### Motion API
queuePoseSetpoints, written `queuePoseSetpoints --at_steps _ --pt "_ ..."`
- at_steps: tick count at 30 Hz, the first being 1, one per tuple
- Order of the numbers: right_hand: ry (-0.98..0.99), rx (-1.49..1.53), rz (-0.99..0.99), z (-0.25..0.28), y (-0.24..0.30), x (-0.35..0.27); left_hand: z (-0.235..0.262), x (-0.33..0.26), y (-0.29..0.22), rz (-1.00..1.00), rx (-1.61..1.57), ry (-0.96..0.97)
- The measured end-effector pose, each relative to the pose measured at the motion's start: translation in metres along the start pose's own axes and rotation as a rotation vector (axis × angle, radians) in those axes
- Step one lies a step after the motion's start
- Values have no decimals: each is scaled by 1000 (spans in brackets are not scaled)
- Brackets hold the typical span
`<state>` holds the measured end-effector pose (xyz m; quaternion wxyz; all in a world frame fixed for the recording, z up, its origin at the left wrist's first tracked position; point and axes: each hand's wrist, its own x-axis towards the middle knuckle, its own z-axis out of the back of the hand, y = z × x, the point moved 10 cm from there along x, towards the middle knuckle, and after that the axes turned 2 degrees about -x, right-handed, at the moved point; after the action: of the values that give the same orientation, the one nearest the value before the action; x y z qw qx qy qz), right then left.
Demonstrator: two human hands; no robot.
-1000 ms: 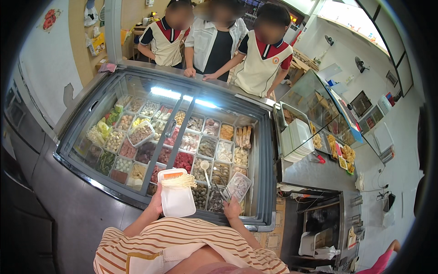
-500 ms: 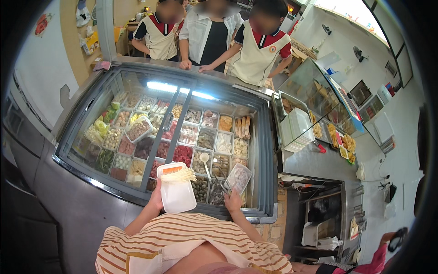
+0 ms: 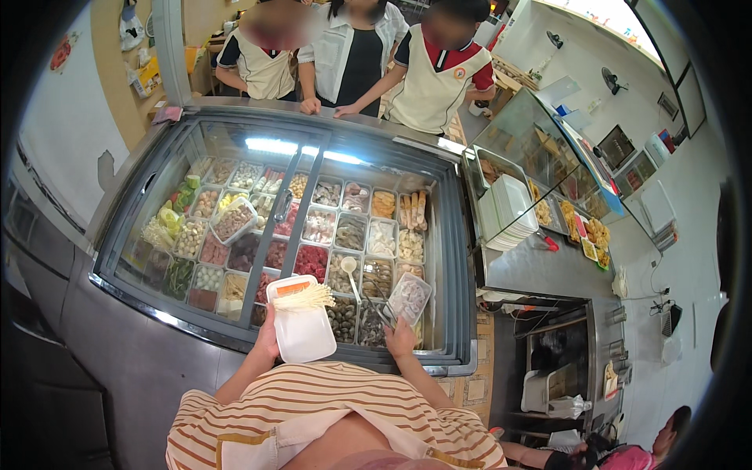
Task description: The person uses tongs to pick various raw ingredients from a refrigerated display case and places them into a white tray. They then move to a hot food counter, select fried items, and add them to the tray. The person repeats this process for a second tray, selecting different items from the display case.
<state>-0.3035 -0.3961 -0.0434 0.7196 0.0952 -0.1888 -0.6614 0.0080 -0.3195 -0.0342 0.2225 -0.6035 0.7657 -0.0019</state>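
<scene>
A white foam tray (image 3: 307, 337) rests in my left hand (image 3: 267, 338), its fingers closed on the left edge. A bundle of pale enoki mushrooms (image 3: 309, 298) and an orange piece (image 3: 291, 288) lie at its far end. My right hand (image 3: 401, 338) is closed around metal tongs (image 3: 385, 312), whose tips point into the freezer. Against that hand is a clear container (image 3: 410, 298) of pale, greyish food, tilted over the other tubs; whether my fingers also grip it, I cannot tell. A white ladle (image 3: 350, 270) lies across the tubs between my hands.
The chest freezer (image 3: 196, 333) holds many tubs of meat, seafood and vegetables; sliding glass covers its left part. Three people stand behind its far edge, hands on the rim. To the right, stacked white trays (image 3: 501, 211) stand by fried food behind glass (image 3: 540, 149).
My hands, the tray and the tongs keep nearly the same places. The view has shifted slightly, and a person in pink at the lower right shows more.
</scene>
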Motion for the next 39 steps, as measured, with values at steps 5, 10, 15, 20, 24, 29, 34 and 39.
queuePoseSetpoints --at_steps 5,10,15,20,24,29,34,39 --pt "12 -12 0 -3 -1 0 6 1 1 13 -18 -2" --pt "21 -15 3 -2 1 1 8 3 1 12 -32 0" --pt "13 -16 0 1 3 1 2 2 0 9 -7 24" --pt "21 -22 -2 -1 0 1 1 1 0 11 -7 7" --pt "6 -19 14 -1 1 0 1 1 1 16 -8 8" --pt "2 -15 16 -1 1 0 -3 2 1 18 -14 33" --pt "-8 -13 11 0 2 0 -5 1 0 14 -12 25" --pt "23 -25 0 -1 3 0 -8 0 0 13 16 34"
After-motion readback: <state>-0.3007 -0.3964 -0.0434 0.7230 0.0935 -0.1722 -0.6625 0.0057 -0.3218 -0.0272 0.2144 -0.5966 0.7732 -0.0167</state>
